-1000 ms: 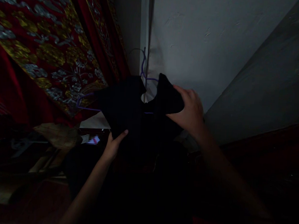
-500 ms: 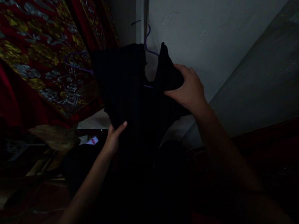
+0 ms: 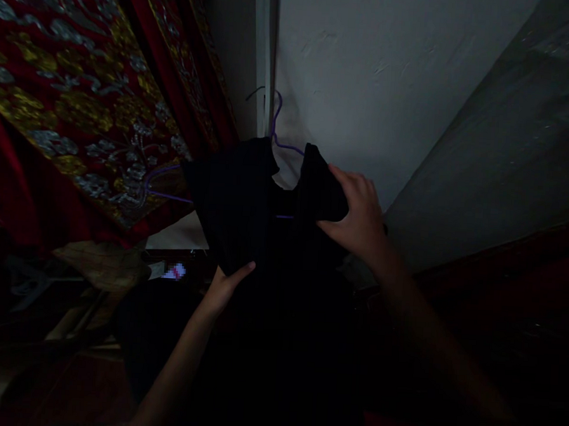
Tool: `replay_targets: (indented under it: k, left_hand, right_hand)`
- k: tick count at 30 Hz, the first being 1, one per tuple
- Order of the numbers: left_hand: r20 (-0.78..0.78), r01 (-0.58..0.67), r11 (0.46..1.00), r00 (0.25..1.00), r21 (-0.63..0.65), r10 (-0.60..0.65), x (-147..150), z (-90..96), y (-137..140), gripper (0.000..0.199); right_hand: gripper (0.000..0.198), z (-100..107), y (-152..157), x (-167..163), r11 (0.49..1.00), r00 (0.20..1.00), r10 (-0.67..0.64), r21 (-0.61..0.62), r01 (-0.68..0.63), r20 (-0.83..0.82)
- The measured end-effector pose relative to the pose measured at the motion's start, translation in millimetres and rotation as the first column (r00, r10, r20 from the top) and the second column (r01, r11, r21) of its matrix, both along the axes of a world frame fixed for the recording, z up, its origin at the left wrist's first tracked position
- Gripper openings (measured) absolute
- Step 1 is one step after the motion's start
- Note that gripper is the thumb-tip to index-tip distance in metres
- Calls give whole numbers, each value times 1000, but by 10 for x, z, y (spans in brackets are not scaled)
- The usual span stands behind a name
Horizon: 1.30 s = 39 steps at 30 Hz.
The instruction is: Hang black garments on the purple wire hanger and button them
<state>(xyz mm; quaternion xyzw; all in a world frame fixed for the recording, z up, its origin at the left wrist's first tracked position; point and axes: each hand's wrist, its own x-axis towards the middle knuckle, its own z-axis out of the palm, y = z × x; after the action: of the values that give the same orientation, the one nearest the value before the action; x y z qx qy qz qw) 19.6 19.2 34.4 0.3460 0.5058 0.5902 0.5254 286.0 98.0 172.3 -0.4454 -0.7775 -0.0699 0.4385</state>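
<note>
Dark garment (image 3: 235, 204), frame centre, fingers of left hand (image 3: 226, 287) and right hand (image 3: 363, 212) pinching its sides. Hanger (image 3: 288, 148), jutting frame-left: best centred inside.

Camera, head-worn, one; single view, from above and behind the hands. Facing: forward and down, over left hand (image 3: 224, 288) and right hand (image 3: 361, 212), toward wall (image 3: 358, 77). Range: hands near, wall beyond.

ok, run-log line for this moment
left hand: grips dark garment edge; right hand: grips opposite side; purple hanger: partly inside garment, left end exposed; red embroidered cloth: at left
</note>
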Motion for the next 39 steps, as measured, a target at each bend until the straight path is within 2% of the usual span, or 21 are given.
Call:
replay_targets:
  k: [2,4,5,7,8,9,10,12,13,14,15,18,20,23,27,31,35,39]
  left_hand:
    - [29,-20,999,999,-30,21,42,-39,-35,72]
    - [89,-62,996,994,-68,68,82,-87,-79,73]
    - [120,-85,992,988,-91,96,98,-115,-104,73]
    - [176,-119,983,974,-139,142,117,-168,-160,74]
    - [199,-124,980,968,-158,155,118,-191,-191,72]
    - [221,-122,977,962,-175,159,114,-209,-223,70]
    - [241,-112,976,958,-186,156,105,-221,-254,68]
    - [270,-81,976,953,-204,135,79,-226,-309,63]
    - [277,-71,974,952,-216,131,63,-221,-331,61]
    - [281,-68,971,951,-230,133,48,-213,-350,60]
    - [285,-67,967,949,-246,138,35,-205,-365,59]
    - [307,-48,962,942,-268,132,14,-194,-401,56]
    - [322,-5,963,942,-271,95,14,-201,-425,56]
    - [328,42,960,943,-275,52,24,-204,-463,58]
    - [319,39,957,946,-286,56,42,-170,-497,62]
    - [298,41,959,953,-279,46,44,-128,-514,68]
    - [289,5,951,953,-309,89,41,-86,-532,71]
    - [282,-9,946,953,-325,106,47,-57,-546,74]
  right_hand:
    - [79,-173,-91,-44,998,994,19,57,-13,-110]
    - [62,-446,-223,-146,995,940,56,96,-25,-336]
    - [52,-619,-300,-223,997,878,65,75,-33,-475]
    - [34,-1005,-462,-422,983,693,-8,-132,-126,-721]
    - [33,-1196,-538,-537,938,601,-73,-259,-229,-796]
    - [38,-1370,-607,-654,864,545,-139,-370,-342,-827]
    - [45,-1514,-663,-766,777,524,-192,-455,-436,-830]
    - [57,-1692,-729,-956,591,536,-215,-546,-594,-816]
    - [59,-1723,-738,-1026,530,548,-194,-556,-640,-814]
    - [60,-1721,-733,-1077,504,553,-166,-552,-664,-817]
    - [59,-1694,-718,-1109,508,551,-142,-538,-672,-822]
    - [55,-1547,-660,-1122,596,521,-163,-504,-625,-838]
    - [50,-1457,-646,-1090,637,505,-202,-504,-583,-840]
    - [40,-1364,-659,-1036,689,529,-156,-476,-547,-834]
    - [35,-1274,-646,-1014,698,564,-23,-417,-582,-825]
    - [35,-1196,-590,-1021,726,523,-77,-407,-554,-849]
    - [36,-1156,-556,-1023,708,525,-86,-423,-566,-847]
    - [42,-1142,-507,-1028,720,538,-181,-484,-498,-823]
